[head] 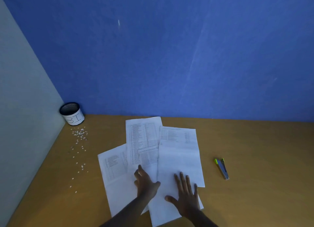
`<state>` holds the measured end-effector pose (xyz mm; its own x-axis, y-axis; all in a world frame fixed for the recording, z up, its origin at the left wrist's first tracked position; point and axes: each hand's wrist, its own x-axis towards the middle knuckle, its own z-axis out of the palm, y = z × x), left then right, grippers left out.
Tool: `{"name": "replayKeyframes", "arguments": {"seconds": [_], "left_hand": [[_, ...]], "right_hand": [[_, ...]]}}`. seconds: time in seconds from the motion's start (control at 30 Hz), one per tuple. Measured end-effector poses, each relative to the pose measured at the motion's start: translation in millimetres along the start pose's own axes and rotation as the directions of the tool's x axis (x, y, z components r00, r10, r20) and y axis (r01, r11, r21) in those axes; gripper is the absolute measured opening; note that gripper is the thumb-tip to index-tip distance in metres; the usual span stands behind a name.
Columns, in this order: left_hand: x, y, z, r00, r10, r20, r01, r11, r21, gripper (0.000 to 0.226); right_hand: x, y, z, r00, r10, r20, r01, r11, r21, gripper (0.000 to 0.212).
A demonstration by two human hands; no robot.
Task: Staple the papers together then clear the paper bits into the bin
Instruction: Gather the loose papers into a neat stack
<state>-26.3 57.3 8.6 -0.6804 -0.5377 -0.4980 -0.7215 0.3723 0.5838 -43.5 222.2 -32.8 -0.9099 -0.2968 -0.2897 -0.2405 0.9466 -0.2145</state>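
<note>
Light, floppy, slidey white printed paper sheets [178, 155]; left hand [146, 182], right hand [186, 197] pressing flat, gripping nothing; best squared by edges.

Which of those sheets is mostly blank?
The rightmost sheet, where the right hand rests: it has print only at its far end, while the others are filled with printed rows.
</note>
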Motion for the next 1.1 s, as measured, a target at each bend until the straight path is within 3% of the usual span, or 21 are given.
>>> {"name": "replayKeyframes", "arguments": {"seconds": [0.13, 0.23, 0.43, 0.53, 0.67, 0.7, 0.83, 1.0, 1.1], "left_hand": [[1.4, -6.3, -0.7, 0.998, -0.026, 0.061, 0.04, 0.97, -0.239, 0.112], [-5.1, -20.9, 8.0, 0.986, 0.02, 0.165, 0.037, 0.943, -0.332, 0.096], [-8.1, -40.3, 1.9, 0.958, 0.143, 0.249, -0.083, 0.968, -0.237, 0.034], [-7.1, -38.1, -9.1, 0.954, 0.19, 0.23, -0.148, 0.971, -0.185, 0.026], [1.1, -34.9, -24.9, 0.968, 0.2, 0.15, -0.181, 0.974, -0.133, 0.024], [3.4, -33.9, -29.7, 0.972, 0.199, 0.128, -0.183, 0.975, -0.128, 0.026], [12.4, -38.0, -49.2, 0.989, 0.146, 0.0, -0.144, 0.98, -0.14, 0.033], [23.0, -48.6, -69.2, 0.991, 0.111, -0.08, -0.12, 0.986, -0.119, 0.03], [26.8, -52.1, -74.0, 0.991, 0.099, -0.088, -0.112, 0.982, -0.154, 0.021]], "right_hand": [[-3.3, 0.7, -0.7, 0.999, 0.039, -0.019, -0.039, 0.999, 0.014, 0.09], [-9.5, -1.3, -3.4, 0.997, 0.068, 0.022, -0.068, 0.997, 0.023, 0.091], [-20.0, -12.6, -10.8, 0.999, 0.01, -0.049, -0.012, 0.999, -0.034, 0.067], [-23.9, -15.6, -19.5, 0.995, -0.061, -0.075, 0.056, 0.996, -0.068, 0.046], [-19.7, -8.1, -19.4, 0.974, -0.192, -0.121, 0.181, 0.979, -0.096, 0.041], [-18.2, -6.5, -18.4, 0.979, -0.189, -0.075, 0.183, 0.98, -0.082, 0.04], [-16.5, 2.1, -12.4, 0.993, -0.111, 0.037, 0.112, 0.994, -0.012, 0.052], [-16.5, 5.8, -10.8, 0.977, -0.211, 0.033, 0.209, 0.976, 0.066, 0.066], [-12.5, 1.7, -12.7, 0.97, -0.236, 0.051, 0.234, 0.971, 0.05, 0.088]]}}
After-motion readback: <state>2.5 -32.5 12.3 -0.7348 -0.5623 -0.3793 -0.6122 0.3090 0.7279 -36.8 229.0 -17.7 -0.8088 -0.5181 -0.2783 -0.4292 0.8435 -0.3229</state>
